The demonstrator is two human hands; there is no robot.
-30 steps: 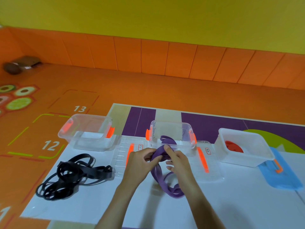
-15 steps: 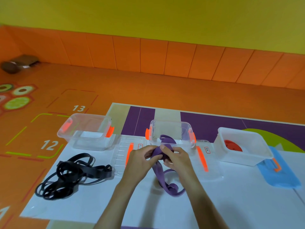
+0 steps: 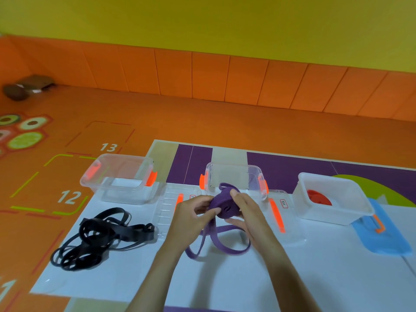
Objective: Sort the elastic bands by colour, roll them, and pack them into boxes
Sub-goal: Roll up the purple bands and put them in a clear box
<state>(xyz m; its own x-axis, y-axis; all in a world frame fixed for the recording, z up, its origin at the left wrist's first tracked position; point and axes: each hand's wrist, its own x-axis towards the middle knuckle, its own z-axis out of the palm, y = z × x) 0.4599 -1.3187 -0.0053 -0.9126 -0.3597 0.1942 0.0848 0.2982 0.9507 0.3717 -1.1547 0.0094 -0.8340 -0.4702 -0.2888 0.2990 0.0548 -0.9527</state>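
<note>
**A:** That coil is fatter than a second ago. The purple band (image 3: 222, 204) now shows as a proper disc with a spiral centre, held up just in front of the middle box (image 3: 255, 176).

**B:** Both hands are on it. The left hand (image 3: 191, 212) pinches the near face with thumb and curled fingers, and the right hand (image 3: 247, 210) wraps over the top and far side.

**A:** And the loose tail (image 3: 225, 249) has shortened. It's down to a loop or two trailing on the white mat (image 3: 315, 278) under the wrists.

**B:** I'd judge this roll well past halfway. The red roll (image 3: 318, 197) sits in the white box (image 3: 351, 212) on the right, and the black bands (image 3: 101, 235) lie heaped on the left, unrolled.

**A:** What about room to move?

**B:** It's tight ahead, with the middle box's front wall just beyond the knuckles. A clear lid (image 3: 168, 206) lies just left of the hands, and a second lid (image 3: 279, 212) just right.

**A:** Open mat lies nearer the person and to the right. The black heap lies close to the mat's left edge.

**B:** There's a purple loop behind the coil, and I can't tell whether it's inside the box.
</note>
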